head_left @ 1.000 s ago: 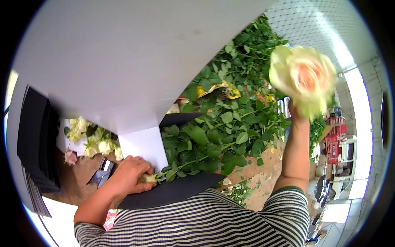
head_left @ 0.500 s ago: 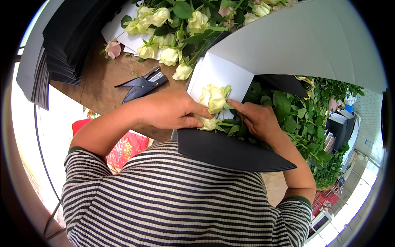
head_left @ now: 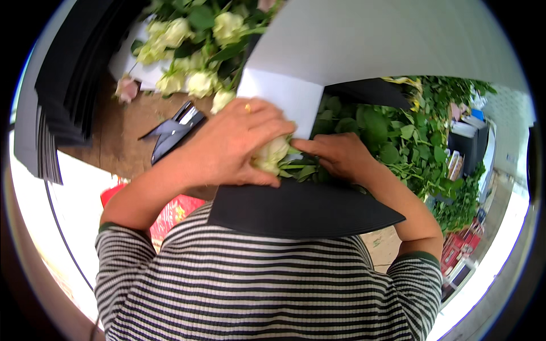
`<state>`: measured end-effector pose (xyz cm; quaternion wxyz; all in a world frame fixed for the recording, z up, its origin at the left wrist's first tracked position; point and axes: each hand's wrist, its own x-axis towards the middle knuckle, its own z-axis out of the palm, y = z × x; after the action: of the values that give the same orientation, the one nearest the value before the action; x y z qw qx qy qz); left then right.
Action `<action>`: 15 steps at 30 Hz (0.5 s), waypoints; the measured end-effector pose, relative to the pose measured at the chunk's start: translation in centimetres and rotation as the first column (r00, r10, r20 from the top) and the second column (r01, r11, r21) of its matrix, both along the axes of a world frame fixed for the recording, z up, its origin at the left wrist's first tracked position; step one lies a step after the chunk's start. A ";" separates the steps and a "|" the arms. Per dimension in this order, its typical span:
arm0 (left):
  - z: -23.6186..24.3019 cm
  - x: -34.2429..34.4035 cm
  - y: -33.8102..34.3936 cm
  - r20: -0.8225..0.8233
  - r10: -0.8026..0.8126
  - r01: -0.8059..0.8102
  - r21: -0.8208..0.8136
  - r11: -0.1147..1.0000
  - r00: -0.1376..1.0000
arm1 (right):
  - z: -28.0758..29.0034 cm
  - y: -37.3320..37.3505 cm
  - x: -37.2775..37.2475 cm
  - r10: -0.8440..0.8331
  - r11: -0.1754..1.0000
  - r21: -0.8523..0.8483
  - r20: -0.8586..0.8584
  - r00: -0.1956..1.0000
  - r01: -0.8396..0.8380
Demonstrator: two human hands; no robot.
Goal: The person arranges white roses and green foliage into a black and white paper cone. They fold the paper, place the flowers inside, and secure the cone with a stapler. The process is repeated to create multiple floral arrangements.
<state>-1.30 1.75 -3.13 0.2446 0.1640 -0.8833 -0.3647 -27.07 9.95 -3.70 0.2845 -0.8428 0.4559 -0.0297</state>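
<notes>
My left hand [head_left: 242, 139], with a ring on one finger, wraps round pale cream-green rose heads [head_left: 273, 154] from above. The palm side is hidden. To its right, my right hand [head_left: 341, 156] is curled low at the stems just below the blooms, its index finger reaching toward them; the other fingers are partly hidden. Behind the roses stands a white folded board [head_left: 278, 94]. Between the flowers and my striped shirt, a stack of black sheets [head_left: 301, 210] curves out to a point at the right.
A dark stapler [head_left: 176, 128] lies on the wooden table [head_left: 119, 153], near a loose pink rose [head_left: 126, 88]. More cream roses [head_left: 202, 83] are heaped at the back left. Stacked black boards [head_left: 62, 96] stand far left. Leafy stems [head_left: 387, 133] fill the right, under a large pale sheet [head_left: 392, 40].
My left hand has moved from pinching beside the lower rose to covering the rose heads. My right hand stays at the stems. The whole view has shifted slightly.
</notes>
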 end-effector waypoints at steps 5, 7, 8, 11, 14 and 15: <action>-0.2 -0.1 -0.3 0.171 -0.070 0.075 -0.023 0.997 0.983 | 6.0 -3.9 -1.4 0.055 0.998 -0.045 0.196 0.979 -0.047; 0.5 -0.3 -0.2 0.179 -0.030 0.037 -0.034 0.999 0.983 | 9.3 -7.0 -4.8 -0.124 0.987 0.154 0.580 0.805 0.041; 0.6 -0.4 -0.2 0.191 -0.033 0.040 -0.032 0.999 0.981 | 10.8 -8.0 -7.5 -0.356 0.919 0.385 0.715 0.601 0.086; 1.3 -1.5 -0.5 0.222 -0.107 0.122 -0.056 0.991 0.969 | 4.7 -12.7 -12.0 -0.497 0.750 -0.212 0.445 0.745 0.627; 0.9 -1.1 -0.5 0.201 -0.089 0.103 -0.056 0.993 0.975 | -4.1 -14.7 -12.0 -0.478 0.728 -0.654 -0.270 0.836 0.205; 0.9 -0.7 -0.2 0.218 -0.069 0.082 -0.051 0.995 0.974 | -4.2 -14.7 -11.5 -0.436 0.786 -0.597 -0.350 0.829 0.161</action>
<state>-2.00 1.51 -2.24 0.1380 0.1615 -0.9208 -0.3271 -38.62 -4.70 -7.90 -0.0941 -0.7831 0.6147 0.0014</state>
